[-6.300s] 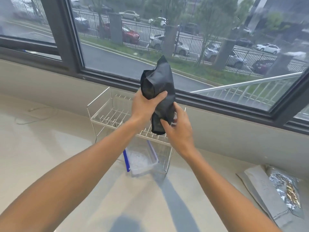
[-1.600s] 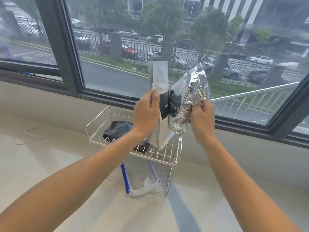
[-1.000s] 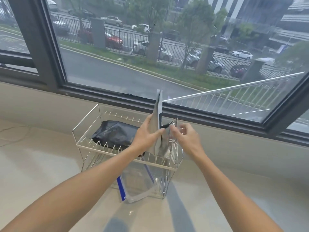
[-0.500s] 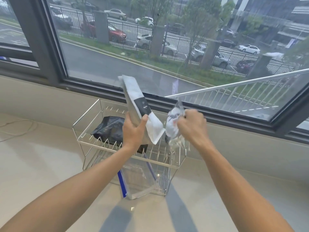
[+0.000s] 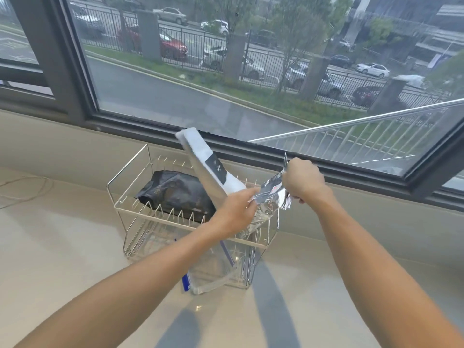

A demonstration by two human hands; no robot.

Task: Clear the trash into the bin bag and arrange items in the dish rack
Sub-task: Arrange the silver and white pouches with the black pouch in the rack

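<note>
Lowered toward the dish rack (image 5: 130, 197), white pouch (image 5: 213, 169) in my left hand (image 5: 236, 209); right hand (image 5: 301, 182) grips the foil packet (image 5: 271, 192), readying slotting.

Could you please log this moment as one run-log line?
left hand: white pouch | right hand: foil pouch | black pouch: in rack

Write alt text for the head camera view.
Two bare hands work over a wire dish rack on a pale counter: the left hand holds a tilted white pouch, the right hand grips a crumpled silver foil bag. A black pouch lies in the rack.
</note>
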